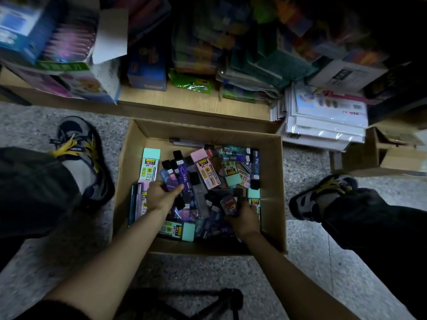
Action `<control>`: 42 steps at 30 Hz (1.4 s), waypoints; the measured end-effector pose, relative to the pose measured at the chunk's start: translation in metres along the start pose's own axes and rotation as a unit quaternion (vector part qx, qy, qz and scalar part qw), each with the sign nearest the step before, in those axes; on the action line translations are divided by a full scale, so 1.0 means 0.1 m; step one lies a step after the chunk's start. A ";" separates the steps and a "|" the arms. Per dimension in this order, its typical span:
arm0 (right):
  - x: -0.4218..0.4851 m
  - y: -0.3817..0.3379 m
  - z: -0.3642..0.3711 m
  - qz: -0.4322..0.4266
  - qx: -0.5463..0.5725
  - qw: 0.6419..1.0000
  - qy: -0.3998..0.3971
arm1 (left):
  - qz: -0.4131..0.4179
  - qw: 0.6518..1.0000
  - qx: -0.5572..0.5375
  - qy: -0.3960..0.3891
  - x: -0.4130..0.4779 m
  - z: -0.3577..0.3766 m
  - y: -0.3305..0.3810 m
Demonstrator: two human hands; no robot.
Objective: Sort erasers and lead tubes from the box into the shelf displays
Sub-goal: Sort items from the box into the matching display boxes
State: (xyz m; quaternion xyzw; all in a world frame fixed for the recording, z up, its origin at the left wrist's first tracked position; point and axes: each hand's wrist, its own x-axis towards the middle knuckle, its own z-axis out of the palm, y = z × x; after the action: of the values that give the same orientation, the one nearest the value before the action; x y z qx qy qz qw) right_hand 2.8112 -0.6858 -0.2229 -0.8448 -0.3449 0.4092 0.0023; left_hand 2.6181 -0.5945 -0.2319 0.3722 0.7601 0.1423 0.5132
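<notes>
Reaching into the box [272, 172], left hand [159, 192] gripped purple lead tubes [182, 179]; right hand [243, 218] clutched a dark pack [228, 204] near the right wall.

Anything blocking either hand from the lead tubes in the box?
Nothing visible. The box is open on top and both hands are inside it: the left hand grips purple tubes, and the right hand holds a dark pack.

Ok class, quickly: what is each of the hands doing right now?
Left hand: grips purple lead tubes.
Right hand: grips a small dark packet.
</notes>
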 end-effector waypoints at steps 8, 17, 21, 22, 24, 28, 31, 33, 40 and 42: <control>0.10 0.06 -0.04 -0.003 0.106 0.990 -0.093 | -0.054 0.998 0.026 -0.002 0.13 0.10 0.03; 0.02 0.13 -0.34 -0.036 0.212 0.972 -0.093 | 0.029 0.999 -0.039 -0.021 -0.05 -0.05 0.07; -0.03 0.10 -0.64 -0.078 0.162 0.982 -0.062 | 0.081 0.991 -0.067 -0.078 -0.17 -0.17 0.20; -0.05 0.06 -0.73 -0.084 0.154 0.983 -0.052 | 0.093 0.988 -0.056 -0.113 -0.21 -0.18 0.25; -0.10 -0.04 -0.93 -0.100 0.159 0.981 -0.040 | 0.121 0.976 -0.026 -0.178 -0.29 -0.19 0.36; -0.32 -0.28 -1.35 -0.164 0.205 0.958 -0.114 | 0.131 0.948 -0.042 -0.286 -0.53 -0.16 0.61; -0.55 -0.45 -1.56 -0.215 0.219 0.938 -0.163 | 0.132 0.935 -0.074 -0.321 -0.72 -0.15 0.77; -0.68 -0.55 -1.66 -0.232 0.247 0.925 -0.170 | 0.152 0.931 -0.075 -0.324 -0.87 -0.14 0.87; -1.10 -0.83 -1.95 -0.260 0.258 0.920 -0.137 | 0.129 0.927 -0.125 -0.330 -1.31 -0.24 1.17; -1.18 -0.88 -1.99 -0.269 0.271 0.915 -0.130 | 0.148 0.908 -0.141 -0.365 -1.43 -0.29 1.20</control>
State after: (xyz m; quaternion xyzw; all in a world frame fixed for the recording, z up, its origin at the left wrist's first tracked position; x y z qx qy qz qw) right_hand 2.8474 -0.6322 0.0159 -0.6262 -0.4321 0.5773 0.2965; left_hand 2.6708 -0.6095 -0.0513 0.4302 0.4276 0.1768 0.7752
